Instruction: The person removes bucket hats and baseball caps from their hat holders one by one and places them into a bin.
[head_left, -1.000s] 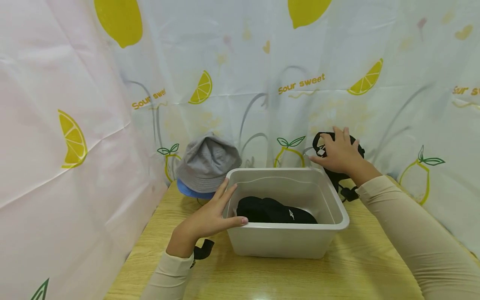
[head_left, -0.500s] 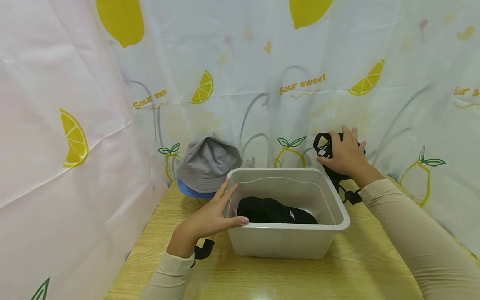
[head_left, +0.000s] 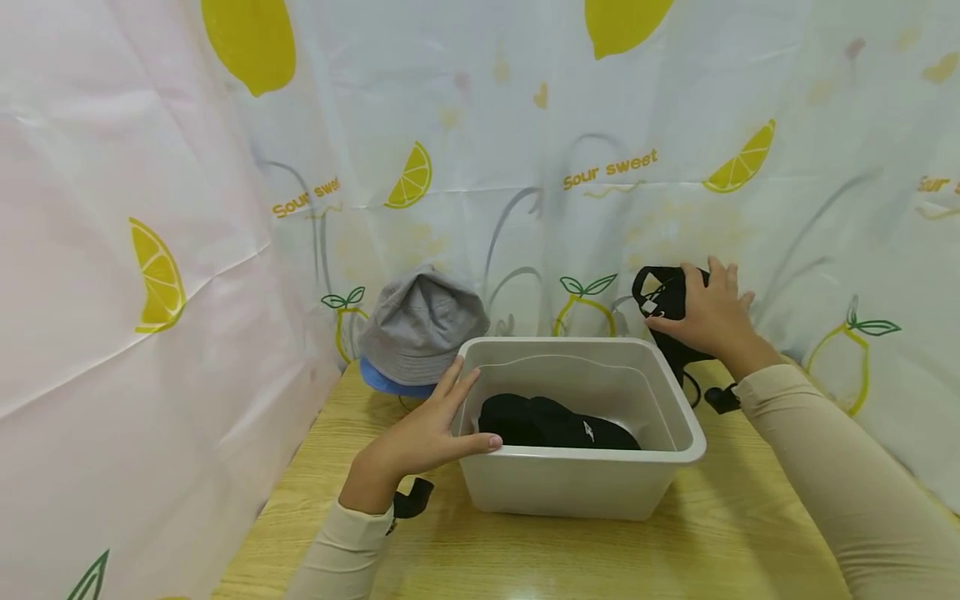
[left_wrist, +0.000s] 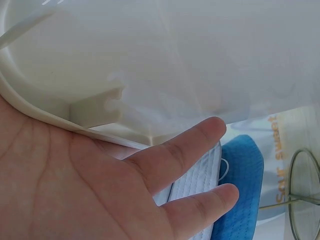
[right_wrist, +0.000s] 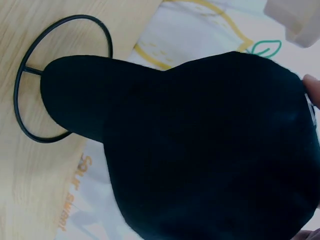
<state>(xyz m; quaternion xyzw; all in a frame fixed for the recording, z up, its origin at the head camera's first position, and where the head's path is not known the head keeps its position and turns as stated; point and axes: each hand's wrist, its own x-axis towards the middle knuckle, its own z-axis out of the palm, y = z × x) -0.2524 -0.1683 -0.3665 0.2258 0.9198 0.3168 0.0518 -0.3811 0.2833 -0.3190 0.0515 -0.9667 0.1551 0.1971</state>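
Note:
A black cap [head_left: 671, 296], strap and adjuster opening to the left, hangs on a stand behind the bin's right end; in the right wrist view its brim [right_wrist: 75, 95] points down toward the stand's ring. My right hand [head_left: 716, 312] spreads its fingers over the cap's crown, the thumb at its near left side; a fingertip [right_wrist: 313, 90] meets the cap's edge. On the left corner of the beige plastic bin [head_left: 566, 483] rests my left hand [head_left: 420, 437], thumb along the front rim and fingers extended along the left side. Another black cap [head_left: 551, 423] lies inside the bin.
A grey bucket hat [head_left: 427, 321] over a blue-brimmed hat [head_left: 386, 379] sits on a stand behind the bin's left corner. The right stand's black ring base [right_wrist: 17, 95] is on the wood-grain table [head_left: 495, 562]. A lemon-print curtain [head_left: 510, 242] encloses the back and left.
My right hand has slid slightly to the right across the black cap, showing more of its strap side. The cap stays in place. The left hand and the bin hold still; the view drifts slightly.

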